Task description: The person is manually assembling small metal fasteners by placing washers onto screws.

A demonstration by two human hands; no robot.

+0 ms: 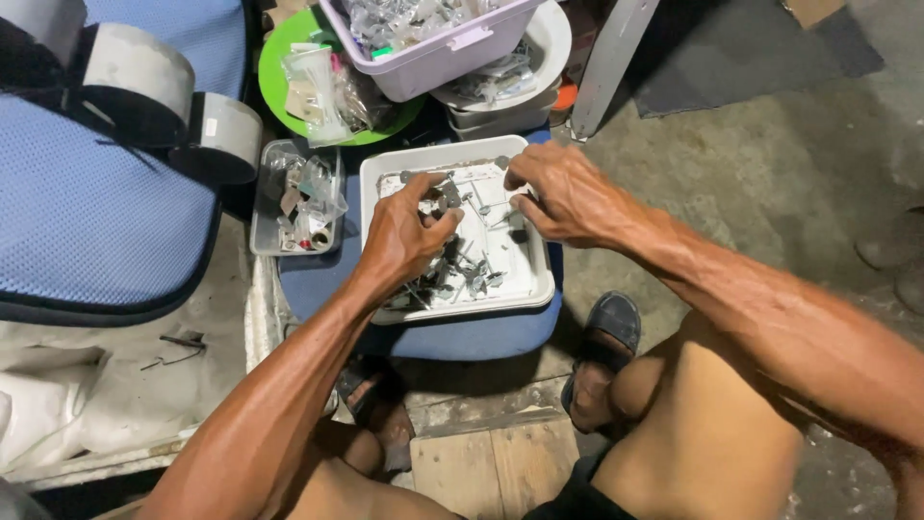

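A white rectangular tray point(539, 279) rests on a blue cushioned stool point(462, 337) and holds several small grey metal parts point(472, 274). My left hand point(404, 236) hovers over the tray's left half, fingers pinched on a small grey metal part point(445, 195). My right hand point(558, 193) reaches over the tray's upper right corner, fingertips curled down onto the parts there; whether it grips one is hidden.
A small clear tray point(265, 241) of odd bits sits left of the white tray. Behind are a green plate point(279, 91) with plastic bags, a lilac bin point(452, 53) and white bowls point(553, 43). A blue chair point(87, 212) stands at left. My sandalled feet point(602, 356) rest on concrete.
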